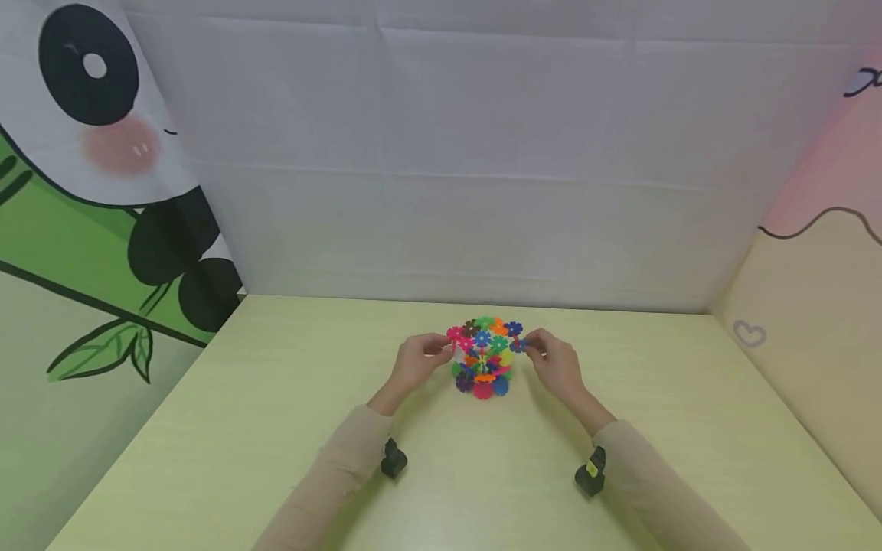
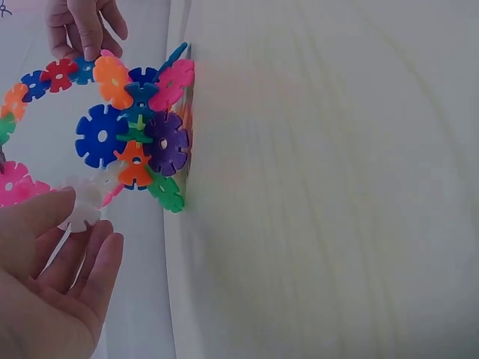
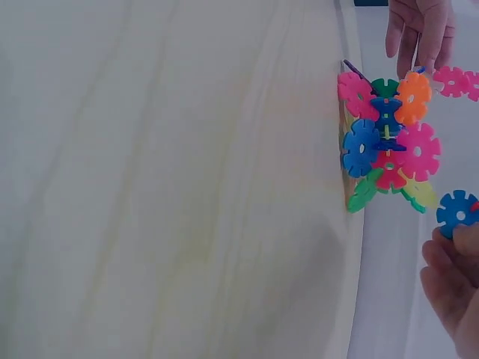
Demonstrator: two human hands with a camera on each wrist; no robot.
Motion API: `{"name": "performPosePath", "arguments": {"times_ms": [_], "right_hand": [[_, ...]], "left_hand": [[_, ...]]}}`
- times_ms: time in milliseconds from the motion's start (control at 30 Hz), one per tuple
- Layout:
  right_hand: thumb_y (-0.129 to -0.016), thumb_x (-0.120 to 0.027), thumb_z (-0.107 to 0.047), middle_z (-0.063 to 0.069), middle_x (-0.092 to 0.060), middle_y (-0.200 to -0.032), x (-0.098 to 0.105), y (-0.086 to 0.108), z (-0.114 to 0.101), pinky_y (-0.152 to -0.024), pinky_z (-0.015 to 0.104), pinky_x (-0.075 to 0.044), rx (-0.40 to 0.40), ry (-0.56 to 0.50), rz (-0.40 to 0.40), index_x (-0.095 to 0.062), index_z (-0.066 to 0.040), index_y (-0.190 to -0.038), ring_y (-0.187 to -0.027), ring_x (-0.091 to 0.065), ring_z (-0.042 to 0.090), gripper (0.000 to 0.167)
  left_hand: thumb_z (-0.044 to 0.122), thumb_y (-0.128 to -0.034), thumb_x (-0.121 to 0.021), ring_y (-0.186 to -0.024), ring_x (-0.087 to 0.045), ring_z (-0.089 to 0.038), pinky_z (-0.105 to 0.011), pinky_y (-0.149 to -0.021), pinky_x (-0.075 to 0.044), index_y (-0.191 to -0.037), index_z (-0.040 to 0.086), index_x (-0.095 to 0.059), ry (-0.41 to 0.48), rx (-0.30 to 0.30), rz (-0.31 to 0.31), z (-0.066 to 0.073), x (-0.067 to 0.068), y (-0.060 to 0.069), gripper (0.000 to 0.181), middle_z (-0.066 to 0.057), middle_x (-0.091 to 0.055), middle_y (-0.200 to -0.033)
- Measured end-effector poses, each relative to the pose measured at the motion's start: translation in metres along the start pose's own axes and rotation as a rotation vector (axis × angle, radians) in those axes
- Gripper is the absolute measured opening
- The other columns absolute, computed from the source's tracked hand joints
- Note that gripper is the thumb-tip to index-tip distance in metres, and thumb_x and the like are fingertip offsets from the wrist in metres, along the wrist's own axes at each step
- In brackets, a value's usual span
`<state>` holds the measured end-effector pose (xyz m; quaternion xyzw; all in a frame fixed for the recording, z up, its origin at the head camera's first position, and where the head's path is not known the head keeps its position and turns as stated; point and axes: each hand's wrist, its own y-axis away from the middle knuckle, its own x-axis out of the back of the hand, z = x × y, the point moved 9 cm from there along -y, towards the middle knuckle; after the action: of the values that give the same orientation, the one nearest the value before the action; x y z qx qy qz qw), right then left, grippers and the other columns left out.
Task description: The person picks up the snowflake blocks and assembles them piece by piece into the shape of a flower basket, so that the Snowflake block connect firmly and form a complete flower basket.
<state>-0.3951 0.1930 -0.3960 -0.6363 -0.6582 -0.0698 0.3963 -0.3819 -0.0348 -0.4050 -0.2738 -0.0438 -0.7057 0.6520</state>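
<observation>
A small basket-like structure (image 1: 485, 363) of interlocking plastic snowflake discs in many colours stands on the table. An arched chain of discs rises from it. At the structure's left side my left hand (image 1: 418, 361) pinches a white disc (image 2: 84, 217) between thumb and fingers, seen in the left wrist view. Opposite, my right hand (image 1: 556, 366) pinches a blue disc (image 3: 456, 209) at the chain's right end, as the right wrist view shows. Pink discs (image 2: 16, 185) continue the chain beside the white one. The exact joints at both ends are partly hidden by the fingers.
The pale wooden table (image 1: 276, 428) reaches back to a white cloth wall (image 1: 482, 191). Printed panels flank it, the left one with a cartoon panda (image 1: 103, 99). Black wrist cameras (image 1: 394, 459) sit by both sleeves.
</observation>
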Motion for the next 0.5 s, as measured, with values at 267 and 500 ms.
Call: {"name": "performPosePath", "arguments": {"times_ms": [267,500], "right_hand": [[-0.089,-0.062,0.004,0.015,-0.068,-0.088,-0.0059,0.0005,0.0024,-0.073,0.043,-0.054,-0.021,-0.069,-0.025,-0.063,0.004,-0.097,-0.080,-0.066,0.029,0.009],[-0.088,-0.061,0.006,0.017,-0.069,-0.086,-0.0041,-0.0009,0.0003,-0.070,0.044,-0.054,-0.028,-0.043,0.002,-0.062,0.005,-0.095,-0.075,-0.067,0.029,0.007]], "left_hand": [[-0.001,-0.0857,-0.066,-0.087,-0.066,-0.033,-0.038,-0.072,-0.055,-0.101,-0.010,-0.067,-0.050,0.029,0.027,0.0078,-0.0062,0.0005,0.018,-0.020,-0.068,-0.095],[0.000,-0.0857,-0.067,-0.086,-0.066,-0.032,-0.037,-0.073,-0.055,-0.100,-0.009,-0.067,-0.067,0.049,0.027,0.0089,-0.0067,0.0014,0.017,-0.018,-0.068,-0.093]]}}
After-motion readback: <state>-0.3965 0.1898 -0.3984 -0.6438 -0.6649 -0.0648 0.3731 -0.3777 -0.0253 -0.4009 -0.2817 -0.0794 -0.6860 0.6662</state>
